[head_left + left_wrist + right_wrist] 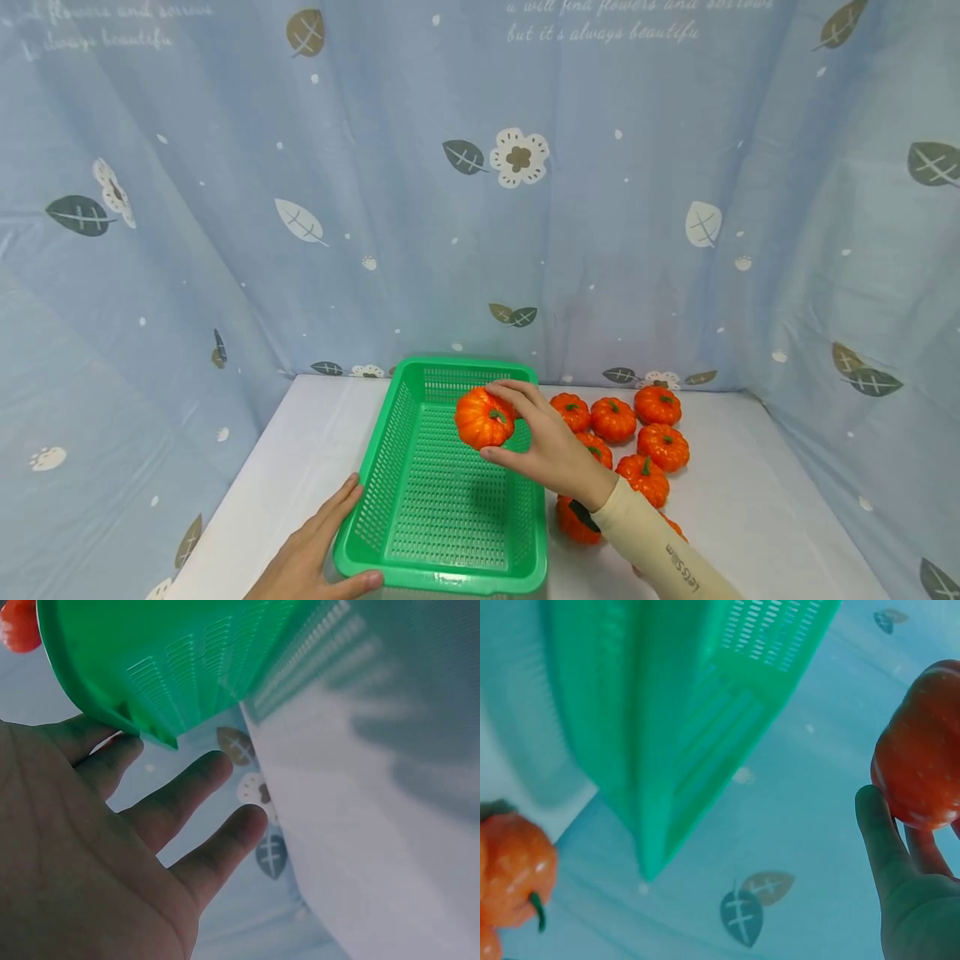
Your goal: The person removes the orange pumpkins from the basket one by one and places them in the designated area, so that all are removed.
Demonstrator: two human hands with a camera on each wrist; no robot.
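My right hand [551, 450] grips a small orange pumpkin [482, 421] between thumb and fingers, above the inside of a green plastic basket [442, 577]. The right wrist view shows the held pumpkin [926, 750] at its right edge, raised, with a fingertip against its side. My left hand [318, 537] rests at the basket's near left corner, thumb at the front rim and fingers along the left side. Seen from the left wrist, those fingers [187, 799] are spread and straight, some of them at the basket's rim. The basket's slotted floor shows no pumpkins on it.
Several more orange pumpkins [665, 447] with green stems stand on the white table [765, 500] to the right of the basket, some partly hidden under my right forearm. A blue patterned curtain [615, 233] hangs behind the table and along both sides.
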